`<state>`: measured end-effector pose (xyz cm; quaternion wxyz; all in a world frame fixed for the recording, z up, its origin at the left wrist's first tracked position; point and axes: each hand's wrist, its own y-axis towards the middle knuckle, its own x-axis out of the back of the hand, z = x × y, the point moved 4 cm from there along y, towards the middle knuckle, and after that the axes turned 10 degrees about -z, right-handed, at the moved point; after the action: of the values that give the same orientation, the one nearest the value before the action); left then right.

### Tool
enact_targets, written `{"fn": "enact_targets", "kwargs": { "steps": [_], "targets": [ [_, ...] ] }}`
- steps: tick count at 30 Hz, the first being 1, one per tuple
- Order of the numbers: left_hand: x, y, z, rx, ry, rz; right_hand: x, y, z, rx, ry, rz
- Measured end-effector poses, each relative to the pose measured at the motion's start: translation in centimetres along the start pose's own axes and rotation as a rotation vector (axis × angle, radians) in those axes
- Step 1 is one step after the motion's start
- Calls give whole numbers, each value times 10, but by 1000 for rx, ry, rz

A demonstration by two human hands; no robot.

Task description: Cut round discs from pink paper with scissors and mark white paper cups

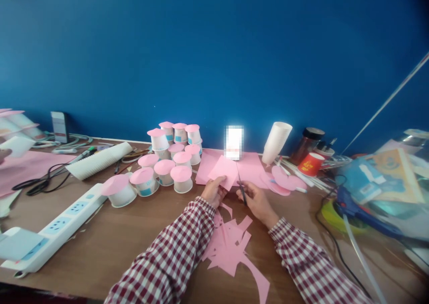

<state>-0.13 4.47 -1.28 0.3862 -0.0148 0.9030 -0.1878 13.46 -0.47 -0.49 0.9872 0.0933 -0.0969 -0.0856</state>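
Note:
My left hand (214, 191) pinches the lower left edge of a small pink paper piece (224, 170). Just to its right, my right hand (256, 201) grips dark scissors (242, 192), whose blades point up at the paper's right edge. Behind both hands, larger pink sheets (253, 170) lie flat near the wall. Pink paper scraps (231, 246) are heaped between my forearms. Round pink discs (284, 179) lie to the right of the sheets. On the left stand several white paper cups (123, 197), upside down with pink discs on top, some of them stacked.
A white power strip (67, 225) and a long stack of cups (100, 161) lie on the left. Behind the sheets stand a blurred bright panel (233, 142) and a leaning cup stack (276, 142). A red cup (311, 164) and blue glue gun (365, 214) are rightward. Another person's hand (4, 154) shows far left.

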Motion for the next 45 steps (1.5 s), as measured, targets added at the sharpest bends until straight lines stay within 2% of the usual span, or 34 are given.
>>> {"fn": "enact_targets", "kwargs": {
  "steps": [22,33,45],
  "targets": [
    [-4,-6,-3,21,-24,-41,-1,0,-1,7,12,1],
    [-2,-2,-1,9,-34,5,0,-1,2,-1,3,5],
    [-3,-2,-1,17,-36,-9,0,0,-2,5,34,3]
  ]
}}
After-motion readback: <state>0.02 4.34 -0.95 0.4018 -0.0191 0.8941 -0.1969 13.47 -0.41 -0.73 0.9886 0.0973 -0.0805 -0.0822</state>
